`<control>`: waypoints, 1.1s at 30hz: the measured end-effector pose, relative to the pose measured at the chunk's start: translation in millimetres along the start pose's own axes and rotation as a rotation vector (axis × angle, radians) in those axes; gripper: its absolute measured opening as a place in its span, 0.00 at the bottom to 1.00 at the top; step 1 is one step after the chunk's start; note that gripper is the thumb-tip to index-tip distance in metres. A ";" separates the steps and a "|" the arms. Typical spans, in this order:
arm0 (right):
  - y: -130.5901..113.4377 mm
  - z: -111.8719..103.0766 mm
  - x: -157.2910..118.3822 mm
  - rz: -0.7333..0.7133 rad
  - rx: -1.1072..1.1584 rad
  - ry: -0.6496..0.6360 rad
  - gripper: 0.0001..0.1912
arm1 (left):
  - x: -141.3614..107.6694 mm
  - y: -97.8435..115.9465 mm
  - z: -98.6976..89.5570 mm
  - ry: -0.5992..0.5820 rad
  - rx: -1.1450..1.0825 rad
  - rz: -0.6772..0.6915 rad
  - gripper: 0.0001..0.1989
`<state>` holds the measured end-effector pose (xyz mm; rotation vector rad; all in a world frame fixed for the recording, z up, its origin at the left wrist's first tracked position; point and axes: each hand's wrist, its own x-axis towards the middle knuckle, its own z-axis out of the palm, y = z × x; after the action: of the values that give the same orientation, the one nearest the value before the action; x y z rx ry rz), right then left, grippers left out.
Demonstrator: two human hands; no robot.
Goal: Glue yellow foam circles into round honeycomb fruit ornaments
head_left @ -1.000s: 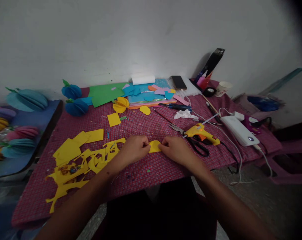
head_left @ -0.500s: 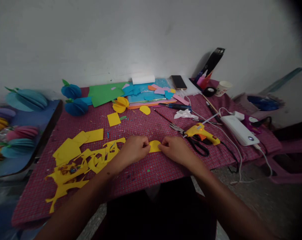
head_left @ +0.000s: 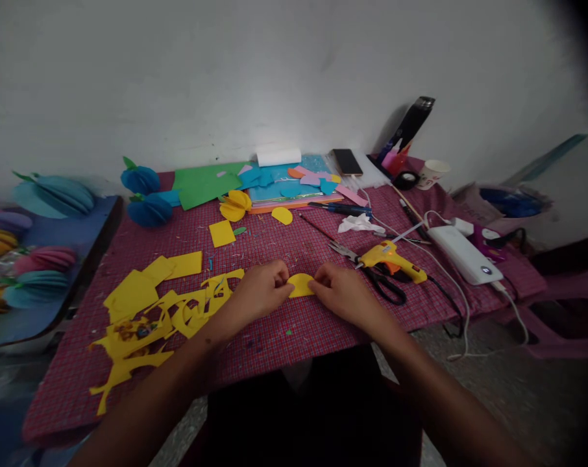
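The yellow half-round piece (head_left: 302, 285) lies on the counter (head_left: 274, 334), long axis running side to side, midway between the left hand (head_left: 263, 288) and the equally near right hand (head_left: 343, 290), whose fingers touch its opposite ends, though whether they pinch it cannot be told.

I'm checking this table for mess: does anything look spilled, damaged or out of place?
Nothing looks spilled. Yellow offcuts lie in a loose tangle across the left of the table, looking untidy; at the right, a white cable sags below the front edge, where it might snag.
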<state>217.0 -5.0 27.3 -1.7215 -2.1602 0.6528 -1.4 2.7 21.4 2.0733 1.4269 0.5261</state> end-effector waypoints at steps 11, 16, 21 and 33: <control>17.4 12.6 -24.8 -0.480 -0.083 0.197 0.16 | -14.7 -1.5 -2.9 -0.055 0.195 0.508 0.14; 20.4 12.7 -22.6 -0.539 -0.120 0.188 0.15 | -14.7 -2.5 1.2 -0.057 0.303 0.513 0.11; 18.8 10.8 -23.0 -0.574 -0.127 0.176 0.16 | -15.2 -1.1 1.4 -0.085 0.353 0.530 0.11; 16.0 14.2 -21.7 -0.565 -0.208 0.204 0.14 | -16.0 1.0 6.0 -0.034 0.395 0.548 0.10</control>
<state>228.4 -25.6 7.7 -1.1025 -2.4587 0.1023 -2.8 -13.8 17.4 2.7985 0.9858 0.4354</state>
